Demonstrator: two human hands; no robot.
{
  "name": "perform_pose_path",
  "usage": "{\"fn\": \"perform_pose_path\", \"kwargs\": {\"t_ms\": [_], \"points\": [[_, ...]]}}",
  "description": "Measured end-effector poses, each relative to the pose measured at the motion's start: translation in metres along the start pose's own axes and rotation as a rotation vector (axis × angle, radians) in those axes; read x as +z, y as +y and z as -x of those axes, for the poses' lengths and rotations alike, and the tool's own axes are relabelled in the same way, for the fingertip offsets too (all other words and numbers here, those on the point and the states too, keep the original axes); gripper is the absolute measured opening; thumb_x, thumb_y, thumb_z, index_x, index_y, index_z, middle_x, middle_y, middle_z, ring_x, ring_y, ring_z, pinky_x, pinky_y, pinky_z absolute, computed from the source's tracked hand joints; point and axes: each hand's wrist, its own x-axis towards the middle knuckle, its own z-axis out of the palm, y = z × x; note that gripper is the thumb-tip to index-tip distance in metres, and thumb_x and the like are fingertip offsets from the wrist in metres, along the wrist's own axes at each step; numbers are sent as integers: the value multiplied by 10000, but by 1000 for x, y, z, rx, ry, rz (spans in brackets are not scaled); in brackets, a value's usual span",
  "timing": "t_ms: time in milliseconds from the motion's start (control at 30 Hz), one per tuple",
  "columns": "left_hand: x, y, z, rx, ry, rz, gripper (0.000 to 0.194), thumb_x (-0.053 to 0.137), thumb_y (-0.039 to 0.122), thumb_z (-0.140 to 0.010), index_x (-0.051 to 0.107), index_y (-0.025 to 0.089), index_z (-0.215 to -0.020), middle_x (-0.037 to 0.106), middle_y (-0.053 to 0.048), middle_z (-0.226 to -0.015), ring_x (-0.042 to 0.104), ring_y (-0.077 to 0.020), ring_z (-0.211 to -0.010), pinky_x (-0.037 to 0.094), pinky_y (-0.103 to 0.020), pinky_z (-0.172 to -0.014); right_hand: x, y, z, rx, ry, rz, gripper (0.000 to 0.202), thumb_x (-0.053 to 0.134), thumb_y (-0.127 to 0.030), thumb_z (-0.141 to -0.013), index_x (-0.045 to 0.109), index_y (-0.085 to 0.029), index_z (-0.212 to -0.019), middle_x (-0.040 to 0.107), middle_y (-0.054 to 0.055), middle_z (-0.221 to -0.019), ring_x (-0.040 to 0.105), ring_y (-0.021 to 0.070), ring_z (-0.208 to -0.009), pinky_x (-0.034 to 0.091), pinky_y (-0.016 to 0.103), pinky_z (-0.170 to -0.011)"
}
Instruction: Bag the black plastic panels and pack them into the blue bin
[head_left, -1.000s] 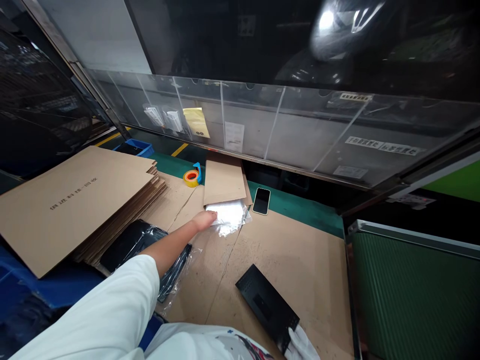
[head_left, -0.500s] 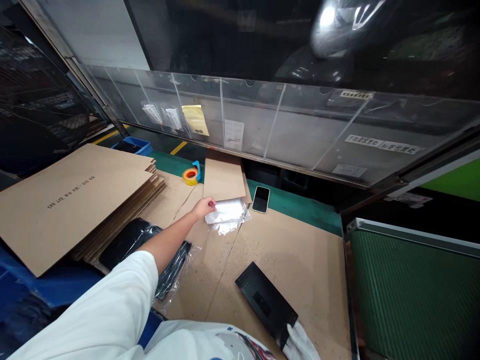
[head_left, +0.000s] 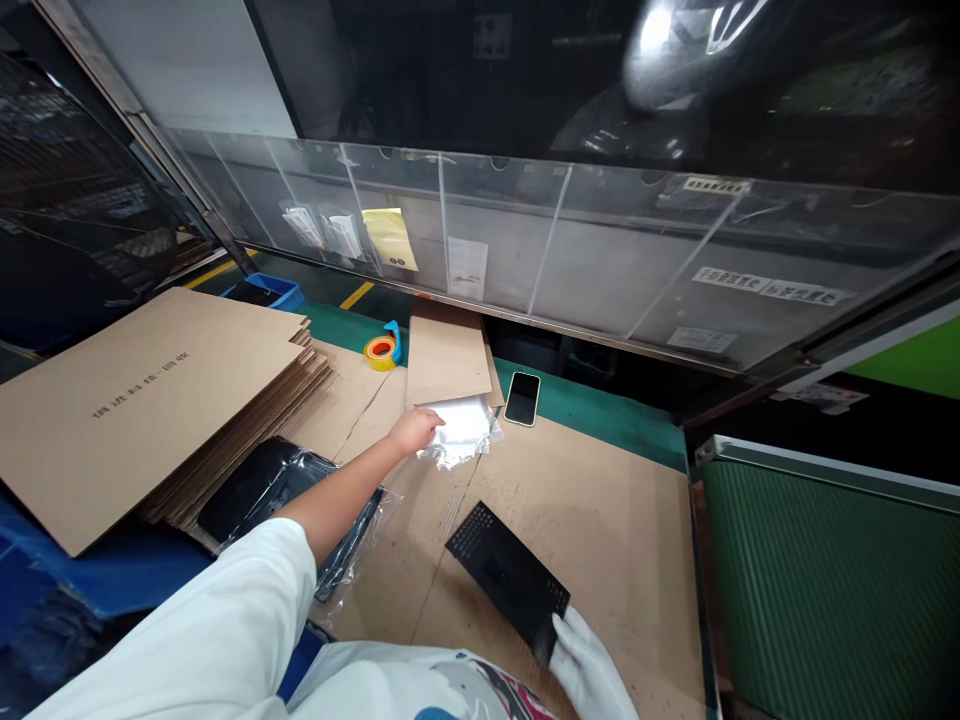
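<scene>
My bare left hand (head_left: 416,430) reaches out to the small pile of clear plastic bags (head_left: 463,432), its fingers closed at the pile's left edge. In my white-gloved right hand (head_left: 583,655) is a flat black panel (head_left: 511,578), gripped by its near end. Rows of small holes run along the panel's far end. It is tilted over the cardboard-covered table (head_left: 600,500). Beneath my left forearm lie black parts wrapped in clear plastic (head_left: 262,490).
Stacked cardboard sheets (head_left: 150,390) fill the left side. Behind the bags stand a tape dispenser (head_left: 382,350), a cardboard piece (head_left: 448,355) and a phone (head_left: 522,398). A blue bin (head_left: 285,292) is at the back left; a ribbed green surface (head_left: 832,590) lies right.
My right hand has raised the black panel and brought it up and to the left, turning it slightly. My left hand has shifted a little right and nearer over the bags.
</scene>
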Motion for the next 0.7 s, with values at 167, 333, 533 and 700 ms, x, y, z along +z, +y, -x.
{"fn": "perform_pose_path", "kwargs": {"t_ms": [167,333,533,700], "points": [[5,9,5,120,-92,-192,410,449,93,-852,641,181,-1203,673,-128,-1190,623,-284,-1036,366,-436,-948,56,-23,-49,-21,-174,49,438,748,-299,-783,655,-155,-1185,696,121,-1187,641,268,-1117,492,402,-976],[13,3,4,190,-138,-305,505,414,39,-845,546,181,-1312,606,-136,-1303,622,-273,-1072,400,-402,-905,77,-37,-94,-35,-175,-9,395,801,-256,-710,700,-142,-1075,724,115,-1128,677,249,-1050,512,363,-953],[14,3,7,254,-156,-365,581,449,19,-807,479,145,-1373,530,-156,-1396,610,-291,-1115,448,-399,-907,83,-44,-99,-91,-104,-22,397,813,-266,-685,703,-177,-1055,715,100,-1156,669,262,-1067,537,370,-923],[11,10,9,296,-161,-375,553,451,30,-825,480,126,-1369,510,-170,-1414,613,-292,-1125,483,-411,-898,89,-44,-97,-128,-32,-27,409,842,-279,-636,705,-198,-1013,743,85,-1075,696,256,-995,570,356,-847]]}}
